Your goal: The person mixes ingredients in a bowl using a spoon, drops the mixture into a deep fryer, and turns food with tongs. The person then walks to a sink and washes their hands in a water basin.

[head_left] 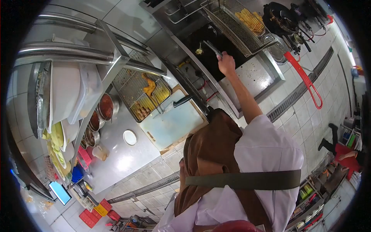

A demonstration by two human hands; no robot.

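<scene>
My right hand point(226, 63) is closed round metal tongs point(213, 48), reaching over the dark oil of a fryer point(193, 38). A small pale-yellow piece of food point(199, 51) floats just left of the tongs' tips. Right of the hand, a wire fry basket point(228, 27) holds yellow fried food point(249, 21). A sliver of skin that looks like my left hand point(181, 163) shows at the left edge of the brown apron; its fingers are hidden.
A rack tray point(129, 91) with a fried piece stands beside a cutting board point(170, 125) bearing a black-handled knife point(182, 101). Steel bowls point(106, 107) and a white lid point(130, 137) are left. A red handle point(305, 79) juts out right. Another person point(348, 154) is far right.
</scene>
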